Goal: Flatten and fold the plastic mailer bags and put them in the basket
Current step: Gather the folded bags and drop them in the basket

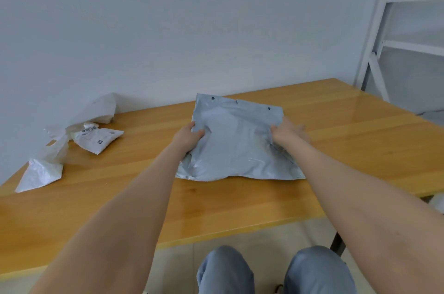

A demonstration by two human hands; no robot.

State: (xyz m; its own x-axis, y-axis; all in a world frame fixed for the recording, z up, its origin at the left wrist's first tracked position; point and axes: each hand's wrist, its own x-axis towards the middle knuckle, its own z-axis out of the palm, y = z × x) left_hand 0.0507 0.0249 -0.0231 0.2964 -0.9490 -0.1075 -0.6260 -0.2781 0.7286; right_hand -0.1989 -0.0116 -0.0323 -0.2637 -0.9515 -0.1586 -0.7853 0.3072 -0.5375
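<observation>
**Grey mailer pinched at both sides, not yet flat**

Grey plastic, slick and puffed: the mailer (pixel 236 142) lies on the table (pixel 336 130) straight ahead, its far edge raised off the wood. The left hand (pixel 188 135) pinches its left edge, the right hand (pixel 287 131) its right edge, fingers closed on the film. Left of the mailer, well apart, sit crumpled white bags (pixel 79 135) against the wall. No basket is in view.

Risks, as I judge them: trapped air may keep the mailer bulging, so a fold would spring open. Slick film on a glossy top may slide when pressed. An uneven pull between the hands could skew the crease or set new wrinkles.
</observation>
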